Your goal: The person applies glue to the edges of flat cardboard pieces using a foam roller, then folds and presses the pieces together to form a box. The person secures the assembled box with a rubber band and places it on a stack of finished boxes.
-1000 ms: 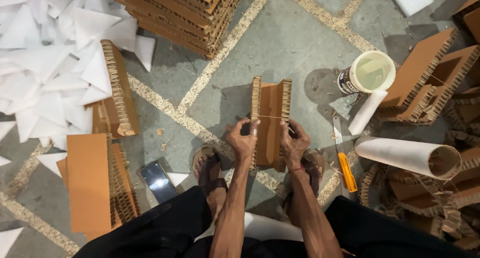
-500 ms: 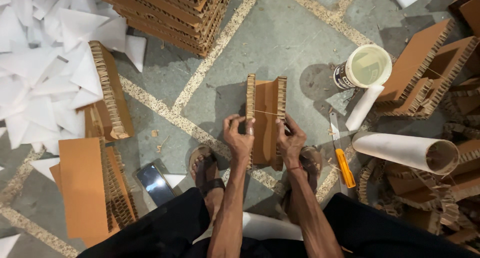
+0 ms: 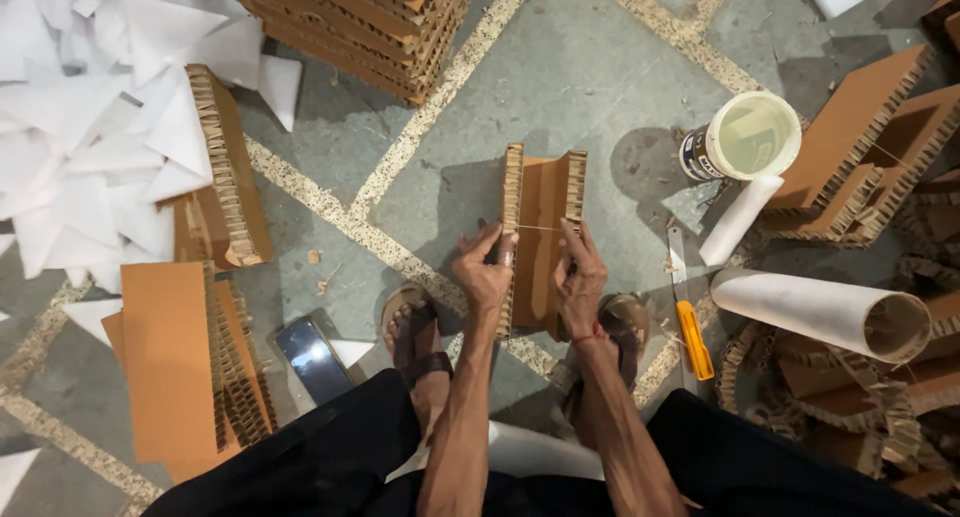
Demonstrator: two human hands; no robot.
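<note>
Brown U-folded honeycomb cardboard piece point(image 3: 543, 239), thread-tied.

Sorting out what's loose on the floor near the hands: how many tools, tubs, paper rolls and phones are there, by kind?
Utility knife: 1
Open tub of pale liquid: 1
White paper rolls: 2, large and small
Phone: 1
Total: 5

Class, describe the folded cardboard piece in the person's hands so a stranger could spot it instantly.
Start at the grey floor, centre. Between the left hand and right hand stands a cardboard channel. Unlike the surrounding stacks, it is U-shaped and upright with a thin string across it.
</note>
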